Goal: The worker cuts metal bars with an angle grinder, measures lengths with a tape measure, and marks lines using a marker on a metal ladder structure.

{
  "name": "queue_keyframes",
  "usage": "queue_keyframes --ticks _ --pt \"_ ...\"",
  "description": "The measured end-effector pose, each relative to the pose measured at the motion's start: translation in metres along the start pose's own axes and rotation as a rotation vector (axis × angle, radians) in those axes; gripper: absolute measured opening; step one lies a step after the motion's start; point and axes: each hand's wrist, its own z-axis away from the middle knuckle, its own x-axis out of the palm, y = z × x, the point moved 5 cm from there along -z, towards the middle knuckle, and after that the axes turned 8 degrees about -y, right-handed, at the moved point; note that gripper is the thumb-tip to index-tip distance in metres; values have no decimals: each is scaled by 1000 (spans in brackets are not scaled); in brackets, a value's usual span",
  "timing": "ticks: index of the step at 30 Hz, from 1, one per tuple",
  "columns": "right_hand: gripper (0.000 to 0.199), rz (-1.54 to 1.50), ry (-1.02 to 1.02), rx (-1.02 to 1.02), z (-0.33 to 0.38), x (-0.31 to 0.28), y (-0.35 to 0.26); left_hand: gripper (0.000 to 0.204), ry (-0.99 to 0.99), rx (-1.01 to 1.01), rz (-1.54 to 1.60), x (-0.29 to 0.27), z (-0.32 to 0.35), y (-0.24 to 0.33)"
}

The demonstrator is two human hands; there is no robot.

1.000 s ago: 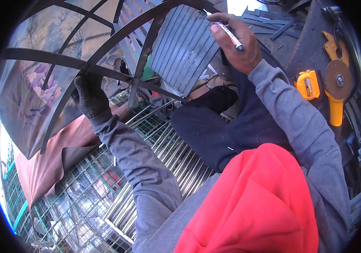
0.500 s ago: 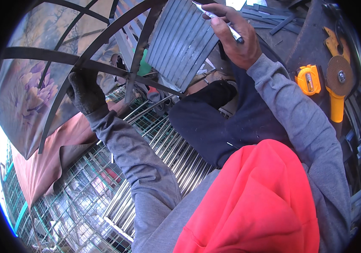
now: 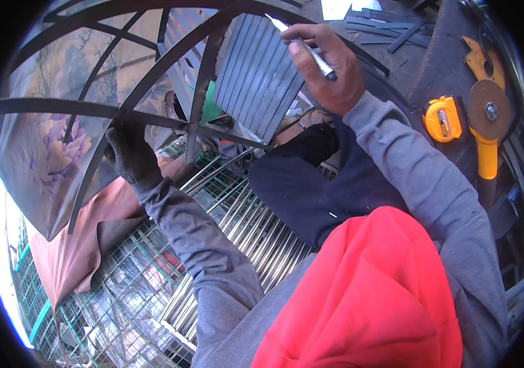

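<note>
At left, the gloved left hand (image 3: 133, 152) curls beside a crossing of the frame (image 3: 99, 110); its grip I cannot tell. The right hand (image 3: 338, 72) pinches the marker (image 3: 319, 61), near the frame's far part. Marking seems in hand; a stroke calls for steadiness.

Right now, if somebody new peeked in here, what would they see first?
Probably the bright red cloth, big and bold at the bottom, right of the middle. Next might come the orange tape measure and the yellow-handled tool with a round brown disc, side by side on the right. Up top, the bare right hand holds a white marker, its tip pointing up and left.
</note>
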Motion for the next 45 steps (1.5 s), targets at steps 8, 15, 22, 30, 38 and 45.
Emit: queue_keyframes --ticks 8,15,22,30,38,45 --pt "24 102 119 -112 -8 -6 -2 15 -15 165 -401 -4 0 0" --pt "28 114 68 -109 -8 -7 3 31 52 -229 567 -8 5 -36" --pt "31 63 74 -12 -5 -7 5 46 50 -243 307 -6 6 -27" --pt "34 39 90 29 -10 0 -10 18 -14 209 -641 -13 3 -6" --pt "31 -78 136 42 -12 5 -23 17 -55 380 -794 -7 0 18" --pt "32 -159 129 180 -7 8 -14 14 67 318 -515 -3 0 4"
